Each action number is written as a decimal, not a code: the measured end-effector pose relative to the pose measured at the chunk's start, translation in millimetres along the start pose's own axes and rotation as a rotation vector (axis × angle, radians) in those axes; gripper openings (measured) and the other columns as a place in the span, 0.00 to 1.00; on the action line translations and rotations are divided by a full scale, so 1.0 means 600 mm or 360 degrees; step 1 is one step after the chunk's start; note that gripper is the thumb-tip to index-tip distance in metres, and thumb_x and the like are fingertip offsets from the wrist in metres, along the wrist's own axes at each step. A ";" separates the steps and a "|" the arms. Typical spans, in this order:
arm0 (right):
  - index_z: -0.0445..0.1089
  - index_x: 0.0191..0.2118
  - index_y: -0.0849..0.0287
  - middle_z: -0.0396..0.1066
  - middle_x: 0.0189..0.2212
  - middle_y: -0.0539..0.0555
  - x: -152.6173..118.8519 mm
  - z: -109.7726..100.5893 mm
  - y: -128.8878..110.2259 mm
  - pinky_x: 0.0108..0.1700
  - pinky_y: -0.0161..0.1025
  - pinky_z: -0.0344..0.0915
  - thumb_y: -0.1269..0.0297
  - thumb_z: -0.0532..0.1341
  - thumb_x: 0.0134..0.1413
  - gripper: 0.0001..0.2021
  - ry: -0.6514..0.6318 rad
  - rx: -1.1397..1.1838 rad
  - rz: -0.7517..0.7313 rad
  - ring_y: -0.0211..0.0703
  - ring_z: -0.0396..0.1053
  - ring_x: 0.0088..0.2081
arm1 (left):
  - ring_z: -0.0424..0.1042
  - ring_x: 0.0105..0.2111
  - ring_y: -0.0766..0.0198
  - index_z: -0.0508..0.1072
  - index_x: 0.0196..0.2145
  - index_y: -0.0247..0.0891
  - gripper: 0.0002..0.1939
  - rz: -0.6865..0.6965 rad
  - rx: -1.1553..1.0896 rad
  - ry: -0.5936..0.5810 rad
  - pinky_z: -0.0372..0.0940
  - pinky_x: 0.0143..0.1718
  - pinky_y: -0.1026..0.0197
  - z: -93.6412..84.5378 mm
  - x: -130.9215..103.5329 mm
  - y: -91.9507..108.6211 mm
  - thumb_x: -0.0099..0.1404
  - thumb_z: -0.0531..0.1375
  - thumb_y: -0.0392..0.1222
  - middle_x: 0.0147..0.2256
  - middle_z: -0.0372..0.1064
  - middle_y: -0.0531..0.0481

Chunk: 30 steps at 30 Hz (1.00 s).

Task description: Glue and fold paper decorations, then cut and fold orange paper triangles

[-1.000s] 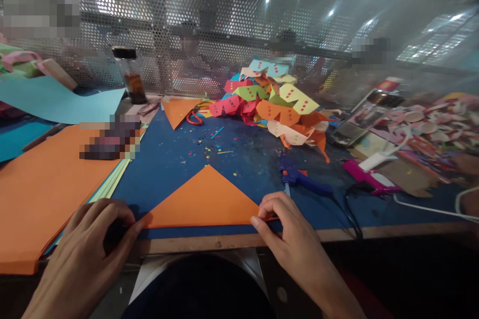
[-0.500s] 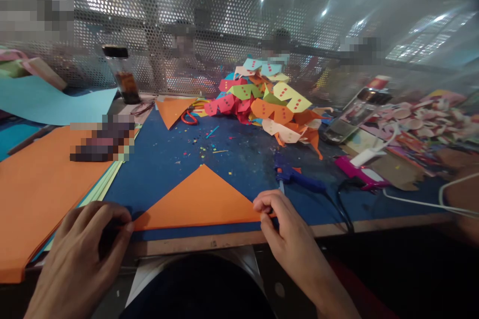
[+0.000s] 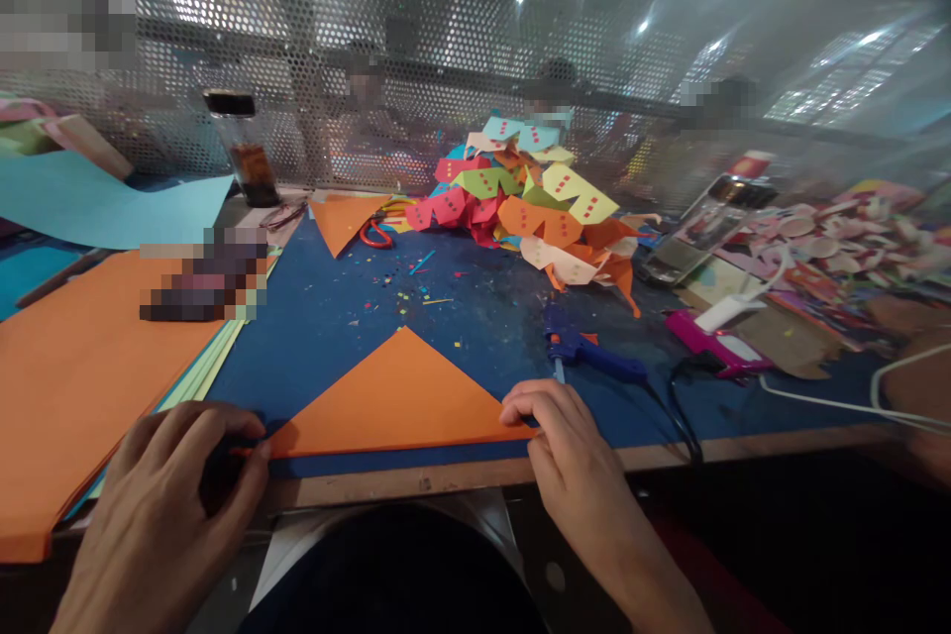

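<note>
A sheet of orange paper (image 3: pixel 397 401), folded into a triangle, lies with its long edge near the front of the blue tabletop and its point facing away. My left hand (image 3: pixel 174 490) is closed at the left corner, thumb and fingertips pinching it. At the opposite corner, my right hand (image 3: pixel 569 456) has its fingers curled over the paper; the thumb is low beside the edge, and the fingers partly hide that corner. A blue glue gun (image 3: pixel 594 357) lies just beyond my right hand.
Cut coloured-paper shapes (image 3: pixel 527 198) are heaped at the back, beside red-handled scissors (image 3: pixel 376 233) and a smaller orange paper piece (image 3: pixel 346 220). Orange sheets (image 3: pixel 74 367) are stacked at left under a phone (image 3: pixel 200 285). Bottles (image 3: pixel 249 158) and a pink power strip (image 3: pixel 717 347) stand around.
My right thumb has shifted slightly down and right at the corner. My left hand has edged a little to the right. The orange triangle stays in place.
</note>
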State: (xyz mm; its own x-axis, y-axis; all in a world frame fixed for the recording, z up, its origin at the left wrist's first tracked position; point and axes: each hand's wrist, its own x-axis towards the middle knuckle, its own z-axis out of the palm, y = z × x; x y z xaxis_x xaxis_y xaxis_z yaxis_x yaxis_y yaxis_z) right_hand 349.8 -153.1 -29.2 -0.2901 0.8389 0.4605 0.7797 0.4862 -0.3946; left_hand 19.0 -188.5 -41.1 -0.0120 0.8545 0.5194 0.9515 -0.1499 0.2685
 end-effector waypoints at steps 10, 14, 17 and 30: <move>0.62 0.39 0.54 0.68 0.40 0.53 -0.001 0.003 0.000 0.44 0.45 0.62 0.86 0.47 0.49 0.20 0.0025 -0.0113 -0.0065 0.46 0.67 0.42 | 0.69 0.46 0.57 0.71 0.45 0.46 0.08 0.0552 -0.0346 -0.0048 0.62 0.47 0.55 0.003 0.010 0.037 0.71 0.54 0.38 0.43 0.71 0.51; 0.63 0.39 0.54 0.69 0.40 0.53 -0.002 0.007 -0.001 0.43 0.44 0.60 0.86 0.47 0.48 0.20 0.0063 -0.0136 -0.0057 0.46 0.67 0.42 | 0.69 0.42 0.58 0.71 0.44 0.46 0.04 0.0495 -0.0416 -0.0209 0.61 0.42 0.55 0.014 0.018 0.077 0.72 0.57 0.43 0.41 0.71 0.52; 0.63 0.39 0.55 0.69 0.39 0.53 -0.003 0.007 0.000 0.43 0.44 0.60 0.86 0.47 0.49 0.20 0.0069 -0.0122 -0.0061 0.45 0.67 0.41 | 0.68 0.40 0.57 0.71 0.38 0.45 0.07 0.0346 -0.0445 -0.0242 0.61 0.41 0.54 0.027 0.020 0.088 0.74 0.55 0.45 0.38 0.70 0.52; 0.69 0.42 0.55 0.73 0.39 0.54 0.020 0.015 -0.073 0.46 0.46 0.60 0.71 0.59 0.66 0.04 0.0015 0.0083 -0.0123 0.48 0.68 0.44 | 0.66 0.38 0.56 0.70 0.35 0.43 0.10 0.0239 -0.0460 -0.0305 0.61 0.40 0.52 0.032 0.028 0.098 0.74 0.54 0.45 0.38 0.69 0.50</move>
State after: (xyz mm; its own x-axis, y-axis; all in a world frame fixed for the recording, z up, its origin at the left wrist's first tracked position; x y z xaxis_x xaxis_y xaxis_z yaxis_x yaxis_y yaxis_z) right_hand 307.2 -161.8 -13.8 -0.3428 0.7963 0.4984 0.7253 0.5616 -0.3983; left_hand 80.4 -173.5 -32.4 0.2047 0.8858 0.4164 0.8121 -0.3912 0.4330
